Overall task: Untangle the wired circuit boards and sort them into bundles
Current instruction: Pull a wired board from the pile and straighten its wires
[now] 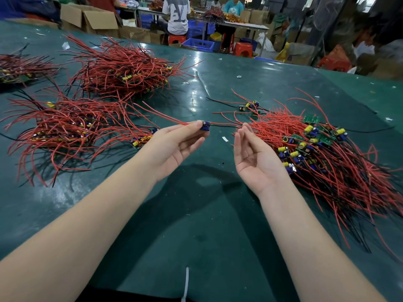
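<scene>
My left hand (178, 142) pinches one small circuit board (205, 125) at its fingertips, above the green counter (196, 214). My right hand (253, 158) is relaxed, palm up, grip released, holding nothing. I count four heaps of red-wired boards: three to the left (63, 127), one tangled pile (327, 153) right.

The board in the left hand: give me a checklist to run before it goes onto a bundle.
1. Left hand pinches the board: ok.
2. Board lifted off the table: ok.
3. Right hand free to help, open and holding nothing: ok.
4. Board's wires clear of the unsorted pile: not ok, they run toward it.
5. Left bundle within reach: ok.
6. Wires undamaged: cannot tell.
</scene>
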The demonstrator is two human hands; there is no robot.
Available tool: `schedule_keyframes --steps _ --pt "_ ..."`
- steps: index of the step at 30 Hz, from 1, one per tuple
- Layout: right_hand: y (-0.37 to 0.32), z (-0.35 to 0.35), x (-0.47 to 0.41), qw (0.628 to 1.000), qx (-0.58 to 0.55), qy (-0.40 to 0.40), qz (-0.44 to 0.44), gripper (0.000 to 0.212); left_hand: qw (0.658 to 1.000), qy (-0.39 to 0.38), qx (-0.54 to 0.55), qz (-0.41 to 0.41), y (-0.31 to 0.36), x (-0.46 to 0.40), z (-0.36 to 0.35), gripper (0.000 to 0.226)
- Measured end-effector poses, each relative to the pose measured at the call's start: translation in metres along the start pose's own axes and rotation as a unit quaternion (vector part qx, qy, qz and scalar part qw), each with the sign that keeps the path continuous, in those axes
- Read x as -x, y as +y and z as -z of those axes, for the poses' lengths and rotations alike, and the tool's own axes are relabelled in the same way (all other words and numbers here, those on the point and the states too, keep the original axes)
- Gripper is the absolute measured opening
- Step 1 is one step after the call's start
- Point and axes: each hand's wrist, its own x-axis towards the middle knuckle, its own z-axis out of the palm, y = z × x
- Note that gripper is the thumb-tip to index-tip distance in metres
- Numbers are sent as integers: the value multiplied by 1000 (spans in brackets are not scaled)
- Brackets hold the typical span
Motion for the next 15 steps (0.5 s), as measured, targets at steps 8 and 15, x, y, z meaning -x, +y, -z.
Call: schedule_keyframes --steps 8,15 --pt "0 -2 0 997 66 -38 20 23 999 19 41 7 8 -1 3 24" --pt "-9 4 -3 995 66 2 71 8 998 44 47 -25 10 -2 6 10"
